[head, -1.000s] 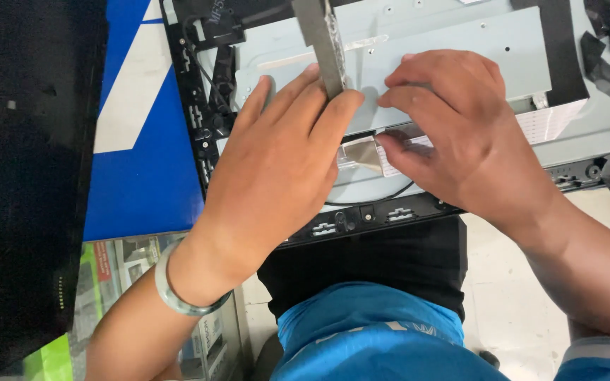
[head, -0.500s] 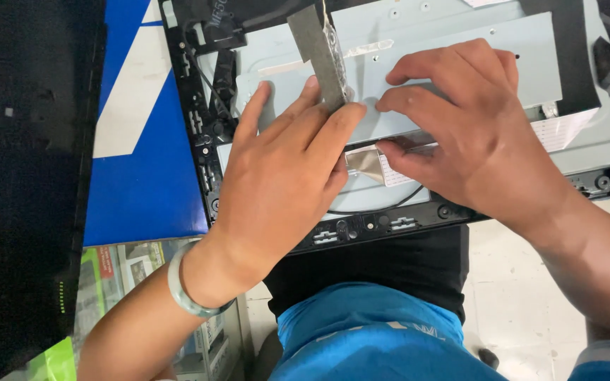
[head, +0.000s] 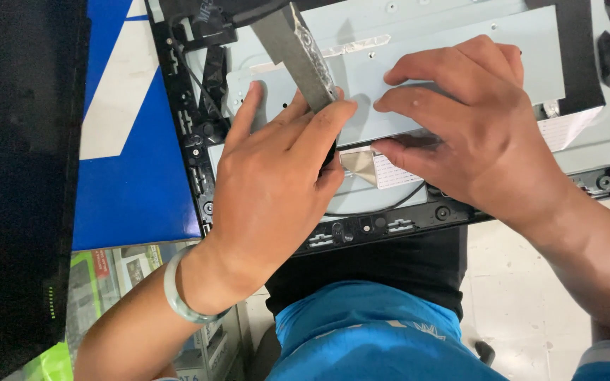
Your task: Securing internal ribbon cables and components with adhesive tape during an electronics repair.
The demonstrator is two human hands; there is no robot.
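Since earlier frame, both hands shifted slightly up frame; grey tape strip (head: 298,53) now leans further left. Left hand (head: 273,187) at centre, palm down, fingers spread flat on pale metal shield plate (head: 453,53), fingertips against strip's lower end; not clenched, nothing grasped. Right hand (head: 471,130) centre right, fingers curled, pressing fingertips on white flat ribbon cable (head: 393,169) at plate's lower edge; grasp itself cannot tell. Black plastic frame (head: 383,227) runs below; pale bangle (head: 178,293) on left wrist.
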